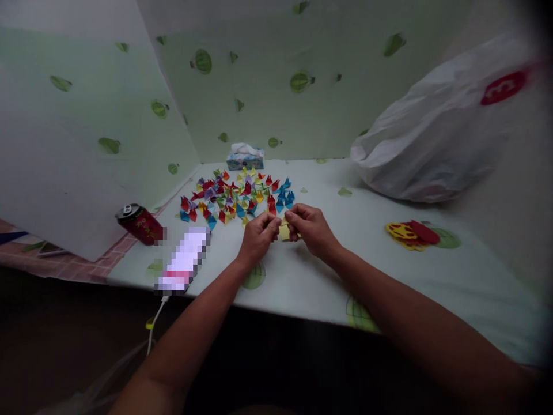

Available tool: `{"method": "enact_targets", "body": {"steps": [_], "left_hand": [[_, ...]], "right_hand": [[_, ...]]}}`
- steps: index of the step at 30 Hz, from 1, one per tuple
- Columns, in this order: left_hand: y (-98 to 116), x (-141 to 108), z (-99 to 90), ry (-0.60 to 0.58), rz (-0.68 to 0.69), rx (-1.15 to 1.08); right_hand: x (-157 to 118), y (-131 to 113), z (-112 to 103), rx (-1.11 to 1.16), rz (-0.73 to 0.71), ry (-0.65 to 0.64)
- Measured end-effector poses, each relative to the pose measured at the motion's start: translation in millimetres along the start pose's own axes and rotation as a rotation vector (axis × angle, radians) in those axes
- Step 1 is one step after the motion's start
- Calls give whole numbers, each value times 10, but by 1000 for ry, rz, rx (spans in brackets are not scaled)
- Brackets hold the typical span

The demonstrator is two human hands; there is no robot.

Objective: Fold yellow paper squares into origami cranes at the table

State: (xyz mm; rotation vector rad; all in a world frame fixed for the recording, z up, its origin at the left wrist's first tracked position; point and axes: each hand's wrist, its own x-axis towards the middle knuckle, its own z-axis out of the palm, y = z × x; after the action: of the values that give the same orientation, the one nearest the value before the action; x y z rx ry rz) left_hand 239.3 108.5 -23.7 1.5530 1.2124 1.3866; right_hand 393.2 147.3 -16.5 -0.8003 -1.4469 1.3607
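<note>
Both my hands meet above the table, just in front of the pile of folded paper figures. A small piece of yellow paper (284, 232) shows between them. My left hand (259, 235) is closed, its thumb and fingers pinched at the paper's left side. On the other side, my right hand (311, 229) pinches the paper too, fingers curled. The fingers cover much of the sheet, so its folds cannot be made out. Behind the hands lie many small origami figures (233, 199) in red, blue, yellow, purple and green.
A tissue pack (245, 158) stands behind the figures. Left are a dark red drink can (144, 226) and a phone (185, 259) with a white cable (156, 323). Right, a white plastic bag (415, 138) bulges above red and yellow cut-out pieces (412, 234). The table's front edge runs beneath my forearms.
</note>
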Motion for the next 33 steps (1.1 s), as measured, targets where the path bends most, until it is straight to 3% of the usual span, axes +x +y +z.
{"method": "enact_targets", "body": {"steps": [3,9,33], "left_hand": [[-18,17,-2,35,-7,-129],[-29,36,8,37,47,-195],[-23,20,11,-13,95,-85]], "right_hand": [[17,17,-3,186,90,-14],[27,51,-8,333,185,-83],[46,3,-34,434,406,-182]]}}
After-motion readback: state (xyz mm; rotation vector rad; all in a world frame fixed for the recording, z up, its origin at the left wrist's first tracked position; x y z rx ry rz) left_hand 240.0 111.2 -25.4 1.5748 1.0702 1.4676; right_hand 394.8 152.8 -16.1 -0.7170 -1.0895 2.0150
